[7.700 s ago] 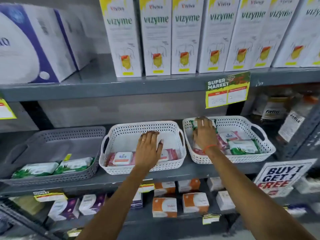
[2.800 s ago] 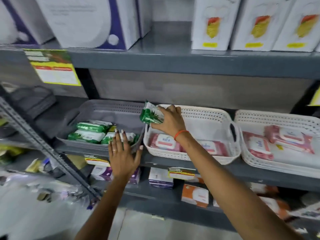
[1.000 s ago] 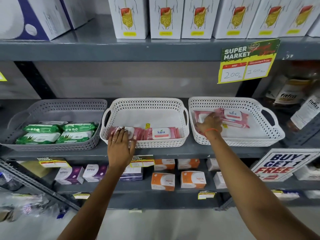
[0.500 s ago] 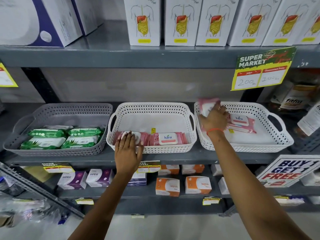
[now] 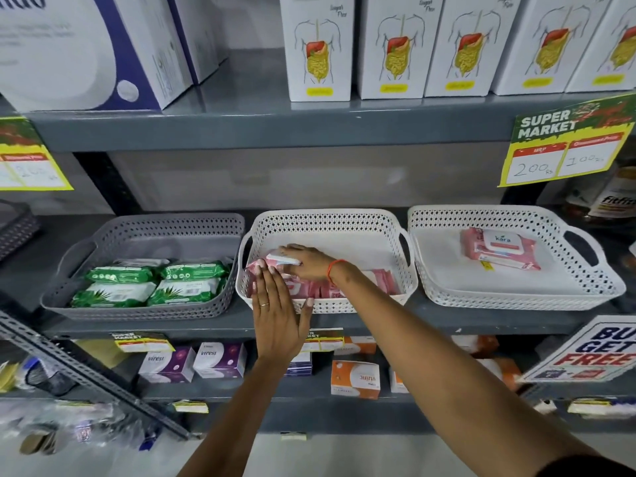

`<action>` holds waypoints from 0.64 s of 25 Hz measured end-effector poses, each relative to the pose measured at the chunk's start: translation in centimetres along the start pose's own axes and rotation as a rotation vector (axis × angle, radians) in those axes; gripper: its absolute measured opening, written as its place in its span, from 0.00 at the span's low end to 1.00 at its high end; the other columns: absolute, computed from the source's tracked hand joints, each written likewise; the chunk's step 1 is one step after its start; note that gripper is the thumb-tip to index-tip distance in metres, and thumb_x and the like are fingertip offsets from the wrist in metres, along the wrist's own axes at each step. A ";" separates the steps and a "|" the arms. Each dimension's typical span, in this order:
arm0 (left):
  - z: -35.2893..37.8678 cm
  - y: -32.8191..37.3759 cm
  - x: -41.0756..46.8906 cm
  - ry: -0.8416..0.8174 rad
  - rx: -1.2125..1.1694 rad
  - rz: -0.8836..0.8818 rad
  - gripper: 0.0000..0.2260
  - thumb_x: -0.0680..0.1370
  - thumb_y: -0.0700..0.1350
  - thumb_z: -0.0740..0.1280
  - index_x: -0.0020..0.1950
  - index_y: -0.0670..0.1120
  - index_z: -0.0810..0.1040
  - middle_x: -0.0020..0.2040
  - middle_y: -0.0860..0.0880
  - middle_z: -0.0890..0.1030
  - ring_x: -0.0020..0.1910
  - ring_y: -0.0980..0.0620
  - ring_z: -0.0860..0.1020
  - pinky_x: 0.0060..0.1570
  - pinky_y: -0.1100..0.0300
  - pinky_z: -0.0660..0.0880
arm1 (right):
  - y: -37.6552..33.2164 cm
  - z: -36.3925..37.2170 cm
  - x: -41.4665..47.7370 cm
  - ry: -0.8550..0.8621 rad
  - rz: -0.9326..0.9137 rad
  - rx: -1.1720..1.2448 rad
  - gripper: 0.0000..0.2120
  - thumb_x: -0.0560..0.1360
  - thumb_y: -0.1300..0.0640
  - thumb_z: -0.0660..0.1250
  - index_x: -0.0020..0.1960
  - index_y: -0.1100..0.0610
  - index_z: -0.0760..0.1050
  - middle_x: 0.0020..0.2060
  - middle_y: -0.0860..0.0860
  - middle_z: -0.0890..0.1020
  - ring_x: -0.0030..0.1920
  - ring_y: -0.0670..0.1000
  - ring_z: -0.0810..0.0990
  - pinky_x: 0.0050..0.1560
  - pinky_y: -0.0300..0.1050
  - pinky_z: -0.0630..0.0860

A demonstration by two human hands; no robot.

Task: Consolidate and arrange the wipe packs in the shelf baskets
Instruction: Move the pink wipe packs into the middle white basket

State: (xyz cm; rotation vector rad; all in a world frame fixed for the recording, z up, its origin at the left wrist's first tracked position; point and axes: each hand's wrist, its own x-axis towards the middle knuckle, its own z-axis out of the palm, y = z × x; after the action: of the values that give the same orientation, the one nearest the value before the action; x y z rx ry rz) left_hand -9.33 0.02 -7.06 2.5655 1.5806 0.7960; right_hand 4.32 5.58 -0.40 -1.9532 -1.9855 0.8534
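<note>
Hands meet at the left end of the middle white basket (image 5: pixel 328 220): the right hand (image 5: pixel 304 261) grips a pink wipe pack (image 5: pixel 280 260) held over the pink packs lying inside, while the left hand (image 5: pixel 277 313) lies flat with fingers spread against that basket's front wall. Right of this basket a second white basket (image 5: pixel 509 218) holds stacked pink kara packs (image 5: pixel 499 247); left of it a grey basket (image 5: pixel 165 225) holds green packs (image 5: pixel 151 282).

I am standing in front of a grey metal shelving unit (image 5: pixel 241 132) in a shop. On the upper shelf, white boxes (image 5: pixel 318 46) with a stomach drawing are standing in a row, beside a big white and purple box (image 5: pixel 86 53). Yellow price tags (image 5: pixel 564 146) are hanging from the shelf edge. Below, small purple boxes (image 5: pixel 220 359) and orange boxes (image 5: pixel 356 378) are lying. The floor (image 5: pixel 344 456) is looking pale grey.
</note>
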 end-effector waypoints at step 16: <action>0.9 4.5 0.9 -0.037 0.016 0.153 0.29 0.79 0.57 0.45 0.73 0.40 0.61 0.74 0.38 0.62 0.73 0.41 0.59 0.72 0.47 0.46 | 9.4 -5.3 -5.5 0.924 0.134 0.406 0.09 0.73 0.66 0.64 0.48 0.62 0.81 0.44 0.61 0.86 0.44 0.57 0.83 0.52 0.52 0.80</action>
State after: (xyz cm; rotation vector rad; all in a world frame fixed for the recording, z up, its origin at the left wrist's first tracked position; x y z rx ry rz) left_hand -4.90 -1.14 -6.22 2.7226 1.3996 0.7435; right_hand 15.47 0.99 0.01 -1.7617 -1.0634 0.2364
